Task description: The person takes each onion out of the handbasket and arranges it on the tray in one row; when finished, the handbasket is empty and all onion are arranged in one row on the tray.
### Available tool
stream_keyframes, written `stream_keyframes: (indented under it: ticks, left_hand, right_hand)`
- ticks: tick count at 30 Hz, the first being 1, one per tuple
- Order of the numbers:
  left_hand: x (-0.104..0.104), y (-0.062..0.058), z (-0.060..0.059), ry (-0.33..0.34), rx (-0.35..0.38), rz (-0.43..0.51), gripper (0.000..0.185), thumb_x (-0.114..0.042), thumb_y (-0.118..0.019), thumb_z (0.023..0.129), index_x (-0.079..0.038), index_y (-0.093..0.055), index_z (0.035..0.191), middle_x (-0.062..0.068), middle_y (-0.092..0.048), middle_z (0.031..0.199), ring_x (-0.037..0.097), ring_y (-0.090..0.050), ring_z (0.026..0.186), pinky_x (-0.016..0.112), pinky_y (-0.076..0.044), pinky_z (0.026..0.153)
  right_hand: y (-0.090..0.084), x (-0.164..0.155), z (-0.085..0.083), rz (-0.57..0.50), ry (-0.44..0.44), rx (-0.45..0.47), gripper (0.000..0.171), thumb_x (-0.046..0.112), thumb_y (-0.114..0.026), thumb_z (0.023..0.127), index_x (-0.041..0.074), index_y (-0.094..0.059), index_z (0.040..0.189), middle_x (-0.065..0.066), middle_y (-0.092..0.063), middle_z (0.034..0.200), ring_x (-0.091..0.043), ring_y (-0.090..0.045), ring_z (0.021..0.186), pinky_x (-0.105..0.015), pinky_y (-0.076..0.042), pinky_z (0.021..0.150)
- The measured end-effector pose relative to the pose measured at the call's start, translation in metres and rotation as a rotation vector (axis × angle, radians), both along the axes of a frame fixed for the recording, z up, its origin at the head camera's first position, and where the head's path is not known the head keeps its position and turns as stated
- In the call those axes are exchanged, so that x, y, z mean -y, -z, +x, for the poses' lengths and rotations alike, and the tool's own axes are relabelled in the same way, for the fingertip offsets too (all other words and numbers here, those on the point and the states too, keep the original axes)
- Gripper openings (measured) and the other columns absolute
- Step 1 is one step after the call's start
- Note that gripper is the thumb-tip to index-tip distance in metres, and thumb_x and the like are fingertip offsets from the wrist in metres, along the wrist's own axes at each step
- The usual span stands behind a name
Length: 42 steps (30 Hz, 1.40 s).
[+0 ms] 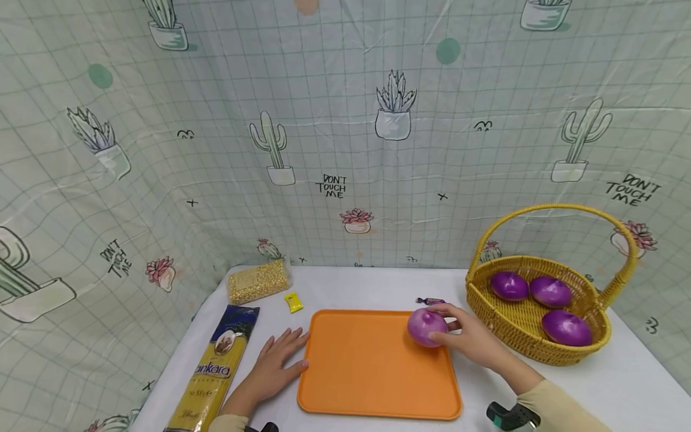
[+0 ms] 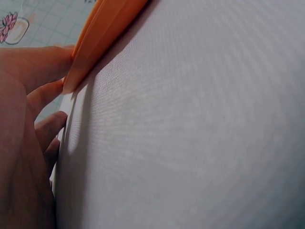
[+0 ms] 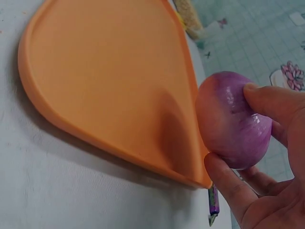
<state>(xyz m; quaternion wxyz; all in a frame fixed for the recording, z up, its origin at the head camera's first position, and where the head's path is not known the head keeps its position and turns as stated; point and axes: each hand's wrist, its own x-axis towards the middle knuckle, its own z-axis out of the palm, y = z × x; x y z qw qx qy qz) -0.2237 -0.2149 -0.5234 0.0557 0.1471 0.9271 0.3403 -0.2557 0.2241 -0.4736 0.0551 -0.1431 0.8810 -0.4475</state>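
Observation:
My right hand (image 1: 465,335) grips a purple onion (image 1: 424,327) between thumb and fingers, over the far right corner of the orange tray (image 1: 372,369). In the right wrist view the shiny onion (image 3: 231,121) casts a shadow on the tray. At the tray's left edge lies my left hand (image 1: 276,367), fingers spread and fairly straight, with the thumb touching the rim. The left wrist view shows fingertips against the tray's side (image 2: 97,40). Three more purple onions (image 1: 567,327) sit in a yellow wicker basket (image 1: 518,339) to the right.
Left of my left hand lies a pasta packet (image 1: 213,369). A bag of yellow grains (image 1: 258,282) and a small yellow wrapped candy (image 1: 294,302) are at the back left. Behind the tray lies a purple-wrapped candy (image 1: 430,300). The basket's tall handle (image 1: 556,207) arches upward.

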Motion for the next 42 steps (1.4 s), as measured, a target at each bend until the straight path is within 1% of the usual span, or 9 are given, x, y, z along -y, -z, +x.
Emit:
stream_keyframes:
  ticks: [6, 9, 13, 19, 23, 29, 33, 38, 42]
  left_hand:
    - [-0.001, -0.002, 0.000, -0.007, 0.002, 0.001, 0.061, -0.044, -0.064, 0.098, -0.016, -0.051, 0.151, 0.013, -0.039, 0.160, 0.040, -0.022, 0.152, 0.063, 0.001, 0.122]
    - [-0.001, -0.003, 0.001, -0.009, 0.004, 0.003, 0.060, -0.044, -0.064, 0.099, -0.016, -0.051, 0.151, 0.013, -0.040, 0.160, 0.039, -0.022, 0.152, 0.062, 0.001, 0.122]
    - [-0.002, -0.004, 0.001, -0.006, 0.004, 0.003, 0.060, -0.043, -0.063, 0.099, -0.015, -0.051, 0.151, 0.013, -0.039, 0.160, 0.039, -0.022, 0.153, 0.062, 0.001, 0.122]
    - [-0.002, -0.003, 0.000, -0.006, 0.008, 0.010, 0.060, -0.043, -0.064, 0.099, -0.016, -0.051, 0.151, 0.013, -0.039, 0.161, 0.039, -0.022, 0.153, 0.062, 0.001, 0.122]
    - [-0.002, -0.002, -0.001, -0.007, 0.008, 0.011, 0.060, -0.044, -0.064, 0.099, -0.017, -0.052, 0.151, 0.013, -0.040, 0.160, 0.039, -0.022, 0.153, 0.062, 0.001, 0.122]
    - [-0.001, 0.000, -0.001, -0.018, 0.002, 0.002, 0.060, -0.043, -0.065, 0.098, -0.016, -0.052, 0.150, 0.013, -0.040, 0.160, 0.039, -0.022, 0.152, 0.062, 0.001, 0.122]
    - [-0.001, 0.001, 0.000, -0.015, -0.001, -0.001, 0.059, -0.043, -0.065, 0.098, -0.016, -0.053, 0.150, 0.013, -0.041, 0.160, 0.039, -0.023, 0.152, 0.062, 0.000, 0.122]
    - [-0.002, 0.000, 0.000, -0.011, 0.004, -0.002, 0.060, -0.044, -0.065, 0.098, -0.016, -0.053, 0.150, 0.012, -0.041, 0.160, 0.039, -0.023, 0.152, 0.063, 0.000, 0.122]
    - [-0.002, -0.001, 0.000, -0.016, 0.003, -0.001, 0.059, -0.042, -0.066, 0.098, -0.016, -0.053, 0.150, 0.013, -0.041, 0.159, 0.039, -0.024, 0.152, 0.063, 0.000, 0.122]
  right_hand:
    - [0.005, 0.011, -0.005, -0.051, -0.019, -0.017, 0.052, 0.029, -0.079, 0.091, 0.013, -0.059, 0.137, -0.019, -0.060, 0.132, -0.023, -0.063, 0.100, -0.032, -0.056, 0.076]
    - [0.007, 0.017, -0.007, -0.048, -0.019, -0.014, 0.053, 0.029, -0.079, 0.091, 0.014, -0.059, 0.137, -0.018, -0.060, 0.131, -0.023, -0.061, 0.099, -0.033, -0.054, 0.075]
    - [0.009, 0.024, -0.009, -0.023, -0.008, -0.005, 0.053, 0.034, -0.079, 0.091, 0.017, -0.059, 0.137, -0.016, -0.060, 0.133, -0.024, -0.060, 0.103, -0.035, -0.053, 0.080]
    - [0.011, 0.036, -0.013, -0.049, -0.033, -0.014, 0.052, 0.031, -0.078, 0.091, 0.015, -0.060, 0.137, -0.017, -0.059, 0.137, -0.026, -0.064, 0.106, -0.043, -0.056, 0.087]
    - [0.013, 0.043, -0.016, -0.063, -0.035, -0.008, 0.051, 0.029, -0.079, 0.091, 0.014, -0.060, 0.136, -0.016, -0.060, 0.136, -0.026, -0.065, 0.105, -0.045, -0.056, 0.088]
    - [0.018, 0.058, -0.021, -0.064, -0.050, -0.009, 0.051, 0.033, -0.079, 0.091, 0.016, -0.061, 0.135, -0.011, -0.062, 0.133, -0.024, -0.065, 0.105, -0.044, -0.055, 0.089]
    - [0.021, 0.066, -0.022, -0.071, -0.058, -0.011, 0.049, 0.032, -0.079, 0.091, 0.018, -0.061, 0.134, -0.011, -0.062, 0.134, -0.028, -0.066, 0.108, -0.049, -0.055, 0.093]
    - [0.025, 0.076, -0.022, -0.096, -0.055, -0.007, 0.047, 0.031, -0.080, 0.089, 0.020, -0.063, 0.132, -0.012, -0.063, 0.133, -0.032, -0.067, 0.112, -0.051, -0.055, 0.094]
    - [0.030, 0.086, -0.025, -0.117, -0.094, -0.010, 0.046, 0.030, -0.078, 0.091, 0.019, -0.062, 0.133, -0.012, -0.062, 0.135, -0.034, -0.065, 0.115, -0.051, -0.054, 0.096]
